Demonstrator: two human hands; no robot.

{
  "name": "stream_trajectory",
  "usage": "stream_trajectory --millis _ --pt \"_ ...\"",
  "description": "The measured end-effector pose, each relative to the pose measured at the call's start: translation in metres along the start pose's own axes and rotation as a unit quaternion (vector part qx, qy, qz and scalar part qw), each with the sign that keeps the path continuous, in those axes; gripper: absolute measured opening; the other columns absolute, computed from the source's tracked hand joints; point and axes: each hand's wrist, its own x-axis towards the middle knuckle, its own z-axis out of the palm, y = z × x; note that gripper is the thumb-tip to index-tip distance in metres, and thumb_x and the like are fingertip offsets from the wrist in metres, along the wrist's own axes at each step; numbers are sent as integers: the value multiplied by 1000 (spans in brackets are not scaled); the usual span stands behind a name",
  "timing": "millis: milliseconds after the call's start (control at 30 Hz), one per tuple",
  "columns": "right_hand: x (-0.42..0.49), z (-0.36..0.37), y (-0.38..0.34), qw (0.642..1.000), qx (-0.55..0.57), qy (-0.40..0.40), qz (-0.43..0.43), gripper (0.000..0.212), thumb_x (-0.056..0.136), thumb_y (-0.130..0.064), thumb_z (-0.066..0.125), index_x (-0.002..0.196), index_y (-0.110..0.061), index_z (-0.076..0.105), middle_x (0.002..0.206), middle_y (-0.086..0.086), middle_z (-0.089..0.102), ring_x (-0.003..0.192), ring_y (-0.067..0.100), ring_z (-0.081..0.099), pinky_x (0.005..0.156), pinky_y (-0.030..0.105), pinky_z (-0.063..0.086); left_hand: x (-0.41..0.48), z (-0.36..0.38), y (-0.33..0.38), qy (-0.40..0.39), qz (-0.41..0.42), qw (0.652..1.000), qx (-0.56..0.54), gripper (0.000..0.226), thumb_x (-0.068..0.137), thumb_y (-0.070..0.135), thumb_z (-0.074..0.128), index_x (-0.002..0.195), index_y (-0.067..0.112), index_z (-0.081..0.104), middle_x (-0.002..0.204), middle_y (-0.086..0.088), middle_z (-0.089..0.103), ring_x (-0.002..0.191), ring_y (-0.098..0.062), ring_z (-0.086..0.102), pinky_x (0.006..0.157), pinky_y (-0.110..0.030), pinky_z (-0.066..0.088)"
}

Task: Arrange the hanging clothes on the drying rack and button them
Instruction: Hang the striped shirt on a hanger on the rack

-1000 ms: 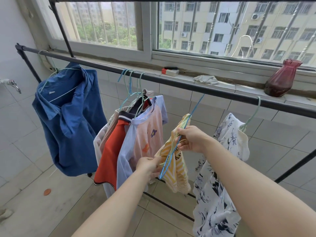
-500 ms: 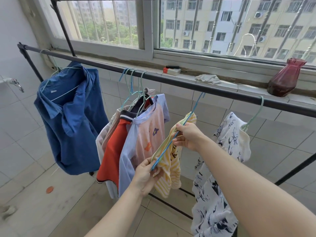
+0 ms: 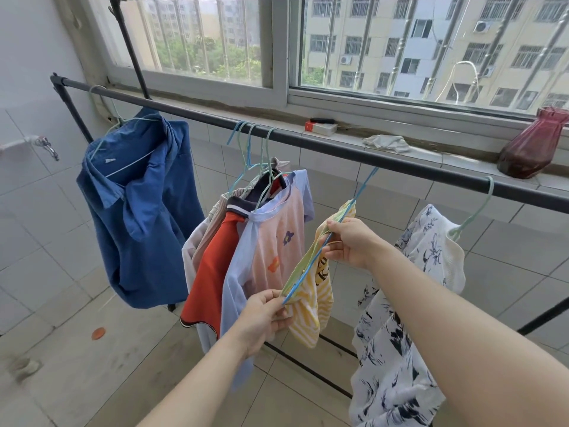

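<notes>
A black rack bar point(image 3: 338, 151) runs from upper left to right. A small yellow striped garment point(image 3: 311, 303) hangs on a blue hanger point(image 3: 311, 272) hooked over the bar. My left hand point(image 3: 264, 315) pinches the garment's lower shoulder at the hanger's end. My right hand point(image 3: 351, 241) grips its upper part by the neck. To the left hang a bunch of garments, with a pale pink and lilac shirt point(image 3: 271, 245) and an orange shirt point(image 3: 212, 269) in front. Farther left hangs a crumpled blue shirt point(image 3: 138, 217). At right hangs a white garment with a dark print point(image 3: 397, 349).
A dark red vase point(image 3: 532, 149), a white rag point(image 3: 386, 143) and a red and white box point(image 3: 320, 127) sit on the window sill behind the bar. A tap point(image 3: 46, 146) sticks out of the left wall. The rack's lower rail point(image 3: 311, 369) crosses the tiled floor.
The view has shifted and moved in slightly. My hands have tilted the yellow garment's hanger steeper and lifted it toward the bar, with my left hand now at its lower end.
</notes>
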Motion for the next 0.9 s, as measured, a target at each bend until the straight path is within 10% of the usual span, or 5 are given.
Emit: stream_trajectory --millis 633,900 --pt "5 1 9 993 113 31 10 28 100 -15 41 75 -4 50 44 4 61 34 13 57 35 20 47 -12 2 9 -6 -1 988 -153 17 96 15 44 91 9 59 76 -6 63 77 -19 57 74 -46 55" --pt "3 6 19 996 79 41 -10 23 100 -12 38 82 -4 48 67 13 57 34 14 56 35 21 48 -20 3 10 220 245 899 287 24 91 13 56 69 12 48 59 3 50 50 -1 44 48 -11 36"
